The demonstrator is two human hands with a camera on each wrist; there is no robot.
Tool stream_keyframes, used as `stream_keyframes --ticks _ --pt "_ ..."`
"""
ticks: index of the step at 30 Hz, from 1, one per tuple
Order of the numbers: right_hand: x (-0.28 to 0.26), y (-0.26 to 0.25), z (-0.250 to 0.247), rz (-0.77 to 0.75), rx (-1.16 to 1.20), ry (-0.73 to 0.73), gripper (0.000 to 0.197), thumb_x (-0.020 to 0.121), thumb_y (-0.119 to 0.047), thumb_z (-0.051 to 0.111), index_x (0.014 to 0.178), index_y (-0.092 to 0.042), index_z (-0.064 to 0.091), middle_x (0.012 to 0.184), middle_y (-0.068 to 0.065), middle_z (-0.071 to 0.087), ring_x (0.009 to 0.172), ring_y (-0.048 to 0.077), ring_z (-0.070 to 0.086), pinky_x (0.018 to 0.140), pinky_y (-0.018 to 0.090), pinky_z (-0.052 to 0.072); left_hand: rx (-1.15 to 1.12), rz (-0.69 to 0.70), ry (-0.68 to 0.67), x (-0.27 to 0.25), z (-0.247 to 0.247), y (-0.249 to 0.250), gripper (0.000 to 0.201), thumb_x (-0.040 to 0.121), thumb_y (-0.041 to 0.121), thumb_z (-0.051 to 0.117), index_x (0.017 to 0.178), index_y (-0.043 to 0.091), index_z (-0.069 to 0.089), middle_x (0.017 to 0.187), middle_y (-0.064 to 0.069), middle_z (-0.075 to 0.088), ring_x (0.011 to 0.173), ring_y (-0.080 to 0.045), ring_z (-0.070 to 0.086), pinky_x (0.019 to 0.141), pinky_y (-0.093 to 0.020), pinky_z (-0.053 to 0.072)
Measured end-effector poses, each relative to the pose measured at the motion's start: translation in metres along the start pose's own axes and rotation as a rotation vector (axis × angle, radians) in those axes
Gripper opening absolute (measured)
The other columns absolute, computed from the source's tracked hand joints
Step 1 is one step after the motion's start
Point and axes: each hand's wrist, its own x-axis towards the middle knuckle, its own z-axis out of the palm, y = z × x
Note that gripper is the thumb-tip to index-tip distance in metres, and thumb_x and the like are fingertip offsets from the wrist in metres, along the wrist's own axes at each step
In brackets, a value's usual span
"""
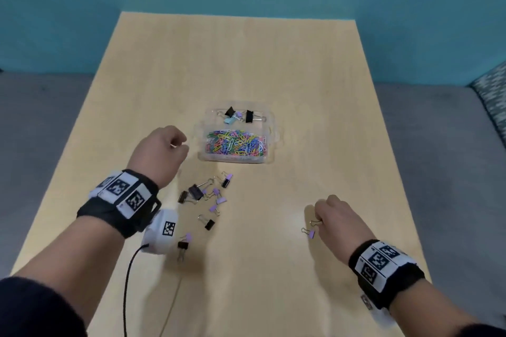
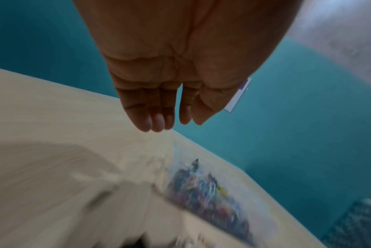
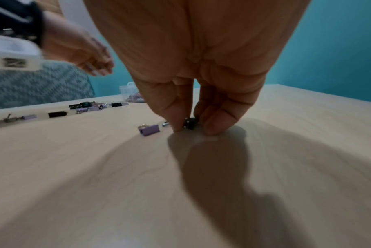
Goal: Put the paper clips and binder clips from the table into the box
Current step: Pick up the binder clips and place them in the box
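Observation:
A clear plastic box (image 1: 201,131) stands mid-table, holding coloured paper clips (image 1: 235,142) in its near part and a few binder clips (image 1: 241,116) in its far part. My left hand (image 1: 180,145) hovers just left of the box, fingers curled, with a pale purple binder clip (image 2: 237,95) pinched at the thumb. Several black and purple binder clips (image 1: 205,194) lie scattered in front of the box. At the right, my right hand (image 1: 319,216) reaches down to the table and pinches a black binder clip (image 3: 190,125). A purple clip (image 1: 310,232) lies beside it.
The light wooden table (image 1: 273,63) stands before a teal wall, with grey floor on both sides. A patterned cushion (image 1: 492,90) shows at the far right. A black cable (image 1: 128,282) hangs from my left wrist camera over the table's near left.

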Motion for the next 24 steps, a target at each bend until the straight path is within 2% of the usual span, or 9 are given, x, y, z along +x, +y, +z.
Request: stream_keyframes --ticks 2,4,7,10,14,17,19,21,24 --pt "0.001 -0.001 -0.002 0.037 0.026 0.001 0.018 0.081 -0.004 0.049 0.084 -0.021 0.043 0.09 -0.005 0.04 0.081 0.018 0.043 0.063 0.027 0.033 0.029 -0.054 -0.1 -0.04 0.003 -0.019 0.011 0.084 0.024 0.059 0.094 0.02 0.061 0.092 0.001 0.062 0.078 -0.017 0.057 0.067 -0.029 0.041" --pt "0.002 -0.002 -0.002 0.075 0.046 0.004 0.014 0.082 -0.006 0.05 0.083 -0.019 0.046 0.09 -0.004 0.043 0.076 0.017 0.046 0.059 0.027 0.034 0.107 -0.128 -0.262 -0.076 0.009 -0.034 0.011 0.079 0.031 0.06 0.087 0.025 0.058 0.085 0.004 0.062 0.073 -0.013 0.056 0.062 -0.029 0.043" --pt "0.001 -0.005 -0.001 0.135 0.098 0.017 0.014 0.08 -0.007 0.049 0.073 -0.019 0.047 0.084 -0.002 0.045 0.063 0.018 0.05 0.051 0.027 0.033 0.231 -0.181 -0.422 -0.115 0.022 -0.045 0.027 0.073 0.051 0.059 0.082 0.028 0.049 0.08 0.007 0.055 0.069 -0.01 0.053 0.056 -0.029 0.04" --pt "-0.003 -0.007 -0.001 0.2 0.215 0.047 0.013 0.078 -0.007 0.051 0.069 -0.016 0.048 0.083 0.001 0.048 0.063 0.021 0.053 0.051 0.028 0.037 0.289 -0.152 -0.383 -0.137 0.039 -0.04 0.034 0.076 0.058 0.053 0.08 0.026 0.042 0.079 0.008 0.049 0.067 -0.011 0.049 0.055 -0.028 0.036" --pt "-0.013 -0.009 -0.001 0.303 0.471 0.111 0.012 0.075 -0.009 0.053 0.078 -0.021 0.053 0.077 0.0 0.06 0.061 0.021 0.055 0.053 0.029 0.042 0.318 -0.077 -0.323 -0.142 0.059 -0.033 0.018 0.088 0.037 0.049 0.08 0.027 0.036 0.082 0.006 0.042 0.072 -0.016 0.045 0.058 -0.029 0.034" --pt "-0.019 -0.013 0.003 0.359 0.665 0.094 0.015 0.071 -0.008 0.045 0.079 -0.019 0.052 0.067 0.003 0.06 0.05 0.022 0.052 0.053 0.035 0.046 0.252 -0.112 -0.286 -0.137 0.066 -0.035 0.02 0.089 0.029 0.049 0.074 0.025 0.037 0.08 0.004 0.042 0.07 -0.018 0.046 0.058 -0.029 0.034" --pt "-0.023 -0.017 0.005 0.382 0.674 0.091 0.014 0.069 -0.01 0.038 0.077 -0.014 0.05 0.062 0.006 0.059 0.049 0.024 0.052 0.053 0.035 0.046 0.201 -0.155 -0.263 -0.135 0.066 -0.034 0.016 0.087 0.027 0.051 0.076 0.019 0.043 0.082 0.0 0.046 0.069 -0.021 0.05 0.059 -0.031 0.037" --pt "-0.028 -0.021 0.005 0.382 0.619 0.101 0.015 0.07 -0.011 0.037 0.076 -0.016 0.049 0.065 0.007 0.061 0.054 0.025 0.054 0.054 0.034 0.045 0.156 -0.182 -0.236 -0.133 0.064 -0.033 0.013 0.085 0.024 0.052 0.076 0.016 0.046 0.082 -0.002 0.048 0.067 -0.022 0.052 0.057 -0.03 0.038" --pt "-0.034 -0.025 0.007 0.321 0.471 0.076 0.015 0.084 -0.012 0.041 0.092 -0.022 0.049 0.077 0.002 0.06 0.064 0.024 0.058 0.057 0.031 0.045 0.019 -0.245 -0.137 -0.129 0.055 -0.034 0.009 0.078 0.02 0.059 0.074 0.017 0.052 0.079 0.001 0.053 0.063 -0.014 0.052 0.051 -0.027 0.033"
